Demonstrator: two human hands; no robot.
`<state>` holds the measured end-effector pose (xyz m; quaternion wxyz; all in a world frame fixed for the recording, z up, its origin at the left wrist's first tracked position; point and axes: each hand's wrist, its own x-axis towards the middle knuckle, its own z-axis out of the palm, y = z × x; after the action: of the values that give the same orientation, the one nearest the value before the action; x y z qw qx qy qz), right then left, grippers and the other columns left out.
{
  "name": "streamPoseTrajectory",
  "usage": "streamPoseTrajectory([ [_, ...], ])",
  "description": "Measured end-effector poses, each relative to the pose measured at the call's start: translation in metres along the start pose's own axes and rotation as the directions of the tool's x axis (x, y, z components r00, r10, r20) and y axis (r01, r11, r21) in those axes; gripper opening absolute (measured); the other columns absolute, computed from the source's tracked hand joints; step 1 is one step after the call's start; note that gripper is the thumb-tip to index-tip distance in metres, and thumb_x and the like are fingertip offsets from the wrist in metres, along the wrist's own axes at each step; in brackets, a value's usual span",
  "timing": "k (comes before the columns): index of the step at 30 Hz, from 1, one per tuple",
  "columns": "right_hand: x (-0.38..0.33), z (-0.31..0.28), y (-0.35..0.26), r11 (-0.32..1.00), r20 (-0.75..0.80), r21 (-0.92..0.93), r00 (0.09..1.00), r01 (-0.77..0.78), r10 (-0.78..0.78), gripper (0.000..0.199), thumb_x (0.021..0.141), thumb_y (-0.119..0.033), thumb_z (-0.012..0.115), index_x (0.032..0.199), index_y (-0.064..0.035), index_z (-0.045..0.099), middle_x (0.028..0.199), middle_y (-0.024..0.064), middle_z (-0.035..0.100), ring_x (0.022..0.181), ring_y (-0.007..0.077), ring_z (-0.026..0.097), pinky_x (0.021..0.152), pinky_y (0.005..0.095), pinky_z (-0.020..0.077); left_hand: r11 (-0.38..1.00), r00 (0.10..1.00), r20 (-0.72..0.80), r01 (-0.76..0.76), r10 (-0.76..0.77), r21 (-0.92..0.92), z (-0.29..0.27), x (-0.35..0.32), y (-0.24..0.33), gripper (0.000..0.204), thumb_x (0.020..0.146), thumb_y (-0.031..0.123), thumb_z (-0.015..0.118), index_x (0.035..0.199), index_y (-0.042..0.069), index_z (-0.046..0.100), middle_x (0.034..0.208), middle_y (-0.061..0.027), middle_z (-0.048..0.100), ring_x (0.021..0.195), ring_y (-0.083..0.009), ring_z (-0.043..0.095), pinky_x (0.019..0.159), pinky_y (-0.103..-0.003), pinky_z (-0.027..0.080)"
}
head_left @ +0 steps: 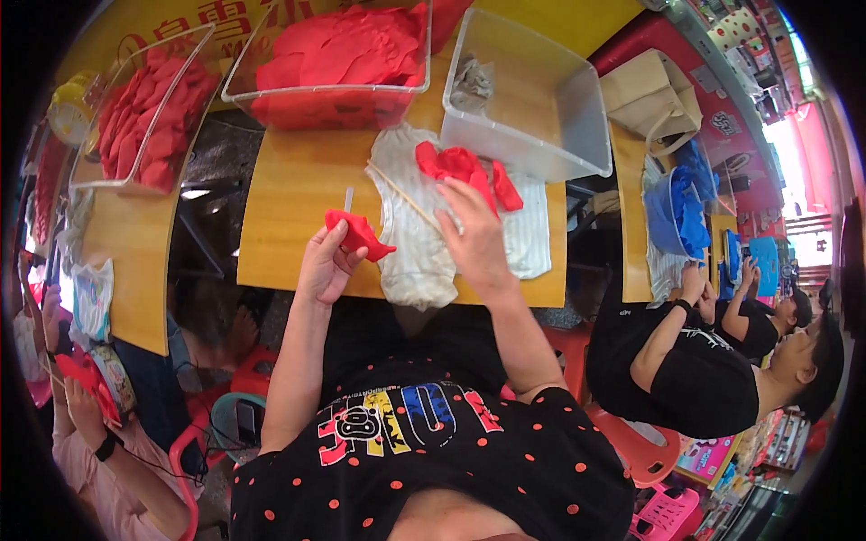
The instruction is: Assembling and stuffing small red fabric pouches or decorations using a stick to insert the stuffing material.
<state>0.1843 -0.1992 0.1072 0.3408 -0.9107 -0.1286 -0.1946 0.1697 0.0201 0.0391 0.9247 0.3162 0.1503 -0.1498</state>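
My left hand pinches a small soft red piece between thumb and fingers, over the table's near part. A narrow whitish strip shows just above that piece. My right hand reaches over a white ribbed cloth, its fingertips on a loose pile of similar red pieces. A thin wooden stick slants across the cloth, and its near end runs in under my right thumb. The palm side of that hand is hidden.
Clear bins of red pieces, one large and one at left, stand along the far side. A clear bin holds a greyish crumpled thing. Co-workers sit either side; the right one handles blue pieces beside a beige bag.
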Motion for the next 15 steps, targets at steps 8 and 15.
streamPoseTrajectory([
  [8,0.174,-0.082,0.066,1.000,0.126,-0.005,0.992,-0.015,0.015,0.026,0.082,-0.014,0.063,0.104,-0.0014,0.063,0.105,0.0141,0.063,0.087,0.0233,0.064,0.079,0.0320,0.0500,0.996,0.974,0.210,0.088,-0.082,-0.020,-0.019,0.016,-0.010,0.017,0.092,0.016,0.054,0.098,0.000,0.059,0.094,-0.0169,0.066,0.083,-0.0228,0.066,0.068,-0.029,0.058],
  [15,0.269,0.000,0.189,0.921,0.535,-0.340,0.844,0.190,0.024,0.050,0.075,-0.015,0.067,0.122,-0.0073,0.053,0.113,0.0183,0.058,0.107,0.0322,0.055,0.091,0.0408,0.0451,0.992,0.978,0.179,0.116,-0.106,-0.042,-0.027,0.017,-0.013,0.017,0.088,0.017,0.060,0.094,0.000,0.061,0.091,-0.0180,0.066,0.080,-0.0243,0.067,0.069,-0.032,0.057],
])
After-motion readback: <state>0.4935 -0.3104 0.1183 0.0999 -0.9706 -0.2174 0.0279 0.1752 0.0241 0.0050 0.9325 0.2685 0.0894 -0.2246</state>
